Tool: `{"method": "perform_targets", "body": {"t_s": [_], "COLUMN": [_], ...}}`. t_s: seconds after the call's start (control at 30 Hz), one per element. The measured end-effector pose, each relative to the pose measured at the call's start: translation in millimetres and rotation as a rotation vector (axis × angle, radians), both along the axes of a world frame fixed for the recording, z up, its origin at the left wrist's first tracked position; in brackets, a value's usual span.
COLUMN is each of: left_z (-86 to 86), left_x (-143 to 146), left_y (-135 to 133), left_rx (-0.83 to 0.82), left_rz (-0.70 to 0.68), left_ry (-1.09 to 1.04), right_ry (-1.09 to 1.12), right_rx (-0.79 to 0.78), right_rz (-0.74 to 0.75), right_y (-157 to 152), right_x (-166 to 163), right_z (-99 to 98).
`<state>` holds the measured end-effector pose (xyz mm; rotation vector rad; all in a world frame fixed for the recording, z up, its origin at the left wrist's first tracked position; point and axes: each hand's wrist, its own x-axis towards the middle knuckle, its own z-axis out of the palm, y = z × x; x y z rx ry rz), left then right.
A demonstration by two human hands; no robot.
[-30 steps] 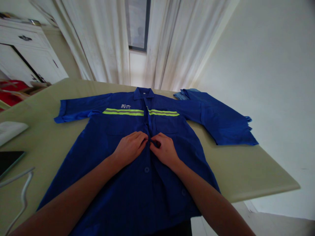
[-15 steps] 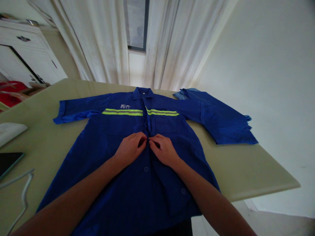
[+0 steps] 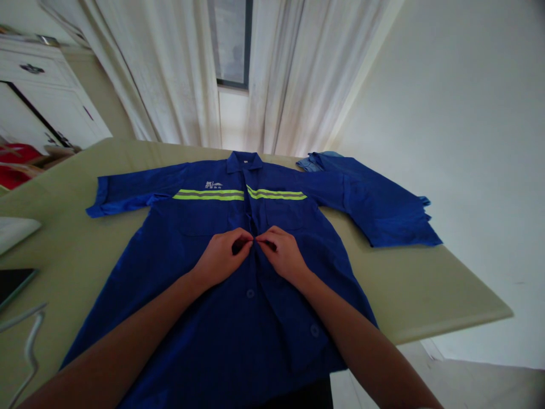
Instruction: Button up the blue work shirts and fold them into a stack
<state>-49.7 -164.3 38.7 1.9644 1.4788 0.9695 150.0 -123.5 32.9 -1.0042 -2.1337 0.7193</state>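
Left hand (image 3: 223, 257) and right hand (image 3: 284, 255), equally near, both pinch the shirt (image 3: 234, 324) at its front opening (image 3: 250, 215), and it lies under this grip, lengthwise from collar (image 3: 244, 163) beyond to hem (image 3: 309, 380) nearer.

Left hand (image 3: 219, 255) and right hand (image 3: 284, 254) seen bare, wrists (image 3: 196, 279) left uncovered, smooth forearms (image 3: 140, 326) exposed, shapes narrowed toward the hands.

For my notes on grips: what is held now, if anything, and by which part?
The left hand and right hand both pinch the blue work shirt at its front opening, below the yellow-green stripes; whether by a button, unclear.
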Motion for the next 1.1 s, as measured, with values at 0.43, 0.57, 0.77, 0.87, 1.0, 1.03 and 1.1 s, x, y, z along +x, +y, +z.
{"method": "perform_targets", "body": {"t_s": [0.43, 0.57, 0.77, 0.87, 1.0, 1.03, 1.1], "left_z": [-10.7, -9.7, -9.5, -8.9, -7.9, -7.7, -7.4], "left_x": [-3.2, -5.7, -7.1, -6.2, -5.4, -5.4, -5.7], "left_y": [9.8, 11.6, 14.1, 14.8, 14.8, 14.7, 14.7], "left_rx": [-0.211, -0.238, -0.229, -0.240, -0.242, -0.239, -0.228], "left_rz": [0.048, 0.014, 0.023, 0.050, 0.058, 0.053, 0.041], "left_ry": [-0.305, -0.316, -0.410, -0.451, -0.425, -0.418, -0.411], "right_ry": [-0.226, -0.294, -0.288, -0.217, -0.121, -0.120, -0.144], "right_rx": [0.109, 0.159, 0.247, 0.227, 0.115, 0.116, 0.157], "right_rz": [-0.003, -0.001, 0.031, 0.053, 0.009, 0.006, 0.020], "right_y": [-6.0, -8.6, -10.7, -9.9, -7.9, -7.5, -7.0], "right_x": [-2.2, -2.5, -3.0, -3.2, -2.8, -2.4, -1.6], "right_z": [-0.7, 0.8, 3.7, 4.7, 1.8, 0.6, -1.1]}}
